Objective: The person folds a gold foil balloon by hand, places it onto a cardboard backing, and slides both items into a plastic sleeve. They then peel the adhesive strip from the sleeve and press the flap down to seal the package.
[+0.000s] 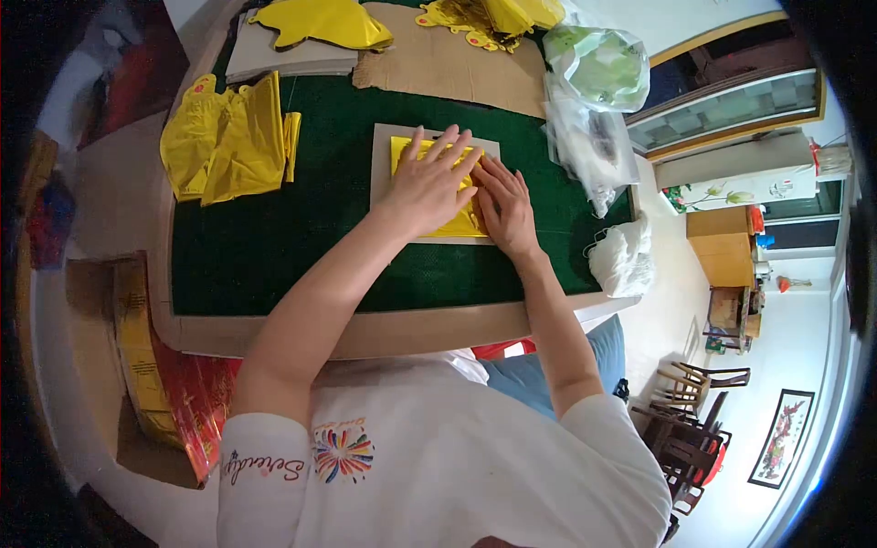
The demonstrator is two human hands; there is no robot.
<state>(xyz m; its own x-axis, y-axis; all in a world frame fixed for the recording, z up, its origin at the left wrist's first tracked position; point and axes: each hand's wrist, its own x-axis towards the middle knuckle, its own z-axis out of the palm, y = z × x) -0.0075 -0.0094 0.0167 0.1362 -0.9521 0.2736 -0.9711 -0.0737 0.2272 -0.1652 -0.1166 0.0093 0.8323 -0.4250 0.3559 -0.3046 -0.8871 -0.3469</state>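
My left hand [427,187] lies flat across a shiny yellow foil sheet [470,222], its fingers stretched out and spread. Beside it, my right hand [505,208] rests along the right edge of the foil with its fingers extended and fairly close together. The foil looks folded or layered and lies on a grey cardboard sheet [382,173]. Much of the foil's middle is hidden under my hands. On the left of the table is a crumpled, flattened yellow foil piece [224,137].
Under the work is a dark green mat [247,265] on a table. Brown cardboard [448,68] and more yellow foil [324,23] lie at the back. A bag with green contents [598,68] and a white string bundle [623,258] sit on the right. A box [151,365] stands lower left.
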